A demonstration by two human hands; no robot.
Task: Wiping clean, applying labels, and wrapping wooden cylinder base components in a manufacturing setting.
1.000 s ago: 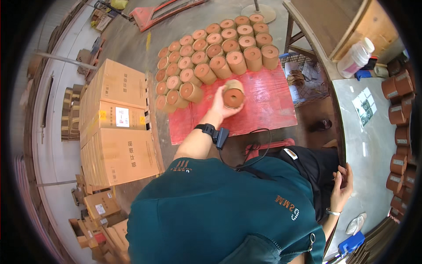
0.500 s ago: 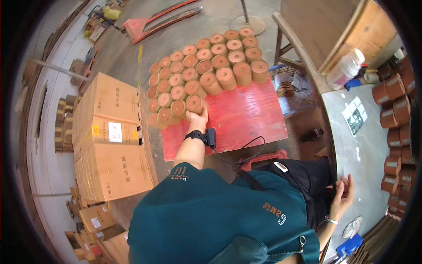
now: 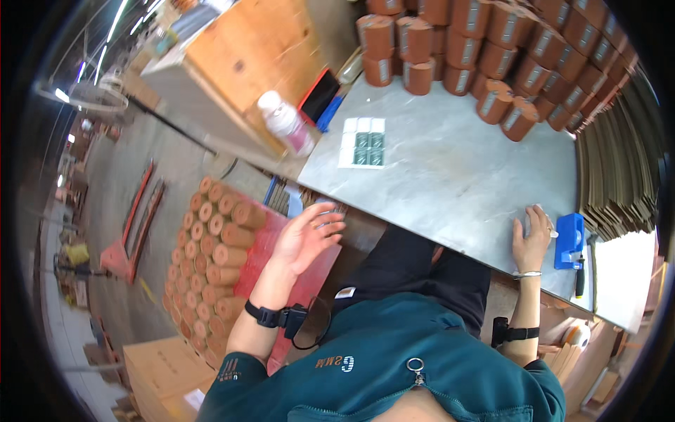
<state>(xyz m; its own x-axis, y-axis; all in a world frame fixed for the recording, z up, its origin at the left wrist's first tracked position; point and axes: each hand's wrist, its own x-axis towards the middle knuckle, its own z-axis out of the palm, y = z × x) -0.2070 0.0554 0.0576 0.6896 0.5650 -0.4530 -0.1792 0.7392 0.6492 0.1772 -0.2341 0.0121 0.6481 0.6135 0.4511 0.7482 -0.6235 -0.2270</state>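
Note:
My left hand [image 3: 304, 239] is raised above the near edge of the grey-topped table, fingers apart and holding nothing. Below it, to the left, brown cylinders [image 3: 226, 254] with round-marked ends stand in rows on a red board [image 3: 320, 271]. At the right of the tabletop [image 3: 450, 165], my right hand [image 3: 532, 235] rests with curled fingers around a small white thing [image 3: 553, 233], mostly hidden by them. A blue tape dispenser [image 3: 569, 243] sits just right of that hand. Towards the table's far left lies a sheet of green-and-white labels [image 3: 363, 143].
Brown containers with pale labels [image 3: 463, 50] are stacked along the table's back. Flat cardboard sheets [image 3: 615, 169] stand at the right. A white bottle [image 3: 286, 124] stands by a wooden panel [image 3: 256, 53]. On the floor at left are a red pallet truck [image 3: 121, 259] and cartons [image 3: 165, 369].
The view has swung right towards the table. My left hand has left a cylinder in the rows and come up empty. My right hand has moved from the table's edge to the white thing.

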